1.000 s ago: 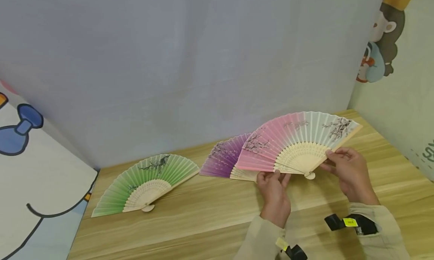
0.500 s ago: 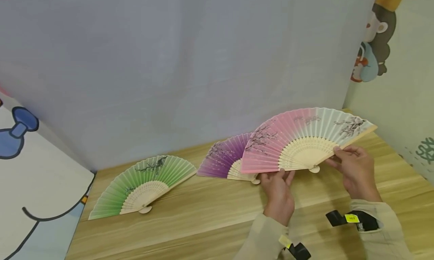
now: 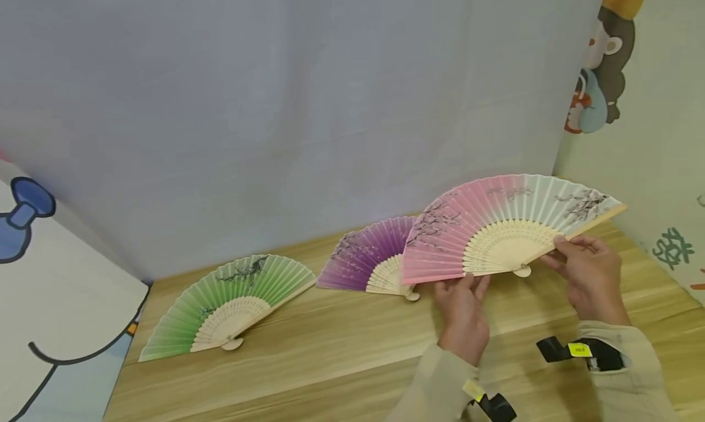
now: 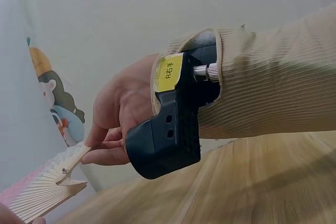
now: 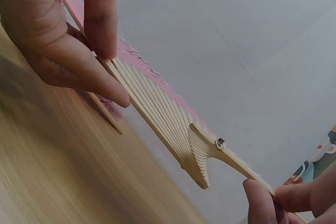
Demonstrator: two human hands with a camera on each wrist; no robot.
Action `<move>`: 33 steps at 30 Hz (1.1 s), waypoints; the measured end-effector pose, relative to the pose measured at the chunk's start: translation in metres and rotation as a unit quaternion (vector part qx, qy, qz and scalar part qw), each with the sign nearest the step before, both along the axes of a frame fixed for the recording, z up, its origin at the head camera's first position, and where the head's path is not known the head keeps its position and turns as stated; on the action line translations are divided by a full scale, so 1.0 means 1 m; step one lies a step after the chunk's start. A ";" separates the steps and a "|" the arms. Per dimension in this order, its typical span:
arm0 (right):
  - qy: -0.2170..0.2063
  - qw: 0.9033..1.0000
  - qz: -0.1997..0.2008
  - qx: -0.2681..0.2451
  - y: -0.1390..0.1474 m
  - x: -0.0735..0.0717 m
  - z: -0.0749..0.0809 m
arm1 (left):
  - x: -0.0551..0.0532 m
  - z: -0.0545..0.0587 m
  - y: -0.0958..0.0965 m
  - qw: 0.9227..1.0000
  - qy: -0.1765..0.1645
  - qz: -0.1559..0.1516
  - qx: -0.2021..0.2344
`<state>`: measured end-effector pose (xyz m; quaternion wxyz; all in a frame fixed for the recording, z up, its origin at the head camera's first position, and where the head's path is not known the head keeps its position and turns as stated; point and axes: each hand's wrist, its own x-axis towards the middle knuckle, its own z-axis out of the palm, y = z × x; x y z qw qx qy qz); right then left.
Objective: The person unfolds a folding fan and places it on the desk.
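Observation:
A pink-and-white folding fan (image 3: 514, 244) with a blossom print is spread wide, raised over the table. My left hand (image 3: 465, 318) pinches its lower-left guard stick; in the right wrist view, the left thumb and fingers (image 5: 107, 95) close on the pale wooden slats. My right hand (image 3: 595, 281) pinches the right guard stick near the pivot, also seen in the left wrist view. Behind the pink fan's left edge, a purple fan (image 3: 366, 257) lies spread on the table, partly hidden. Farther left lies a spread green fan (image 3: 237, 306).
The wood-grain table (image 3: 308, 361) meets a grey-blue cloth backdrop (image 3: 330, 104) at its rear. Cartoon-printed walls stand at both sides. Each sleeve carries a black wrist camera, the right one (image 3: 600, 356) banded over the cuff.
Both hands have carried the pink fan rightward, showing more of the purple fan. The head view has shifted slightly right. The green and purple fans stay put on the table.

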<state>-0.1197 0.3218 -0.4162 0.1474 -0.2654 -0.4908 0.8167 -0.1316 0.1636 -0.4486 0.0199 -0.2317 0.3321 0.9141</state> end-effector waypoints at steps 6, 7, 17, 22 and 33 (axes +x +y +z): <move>0.007 1.000 -0.003 -0.009 0.005 0.000 0.000 | -0.002 0.002 0.006 1.000 -0.004 0.002 -0.004; 0.009 1.000 -0.001 -0.008 0.006 0.000 -0.001 | -0.002 0.001 0.007 1.000 -0.004 0.002 -0.006; -0.003 1.000 0.018 -0.001 0.019 -0.002 -0.006 | -0.004 -0.005 0.016 1.000 -0.005 -0.002 -0.018; -0.011 1.000 0.026 0.011 0.027 -0.005 -0.011 | -0.004 -0.010 0.019 1.000 -0.009 -0.016 -0.025; -0.038 0.998 0.029 0.029 0.051 -0.010 -0.017 | -0.005 -0.015 0.020 0.997 0.000 -0.071 -0.035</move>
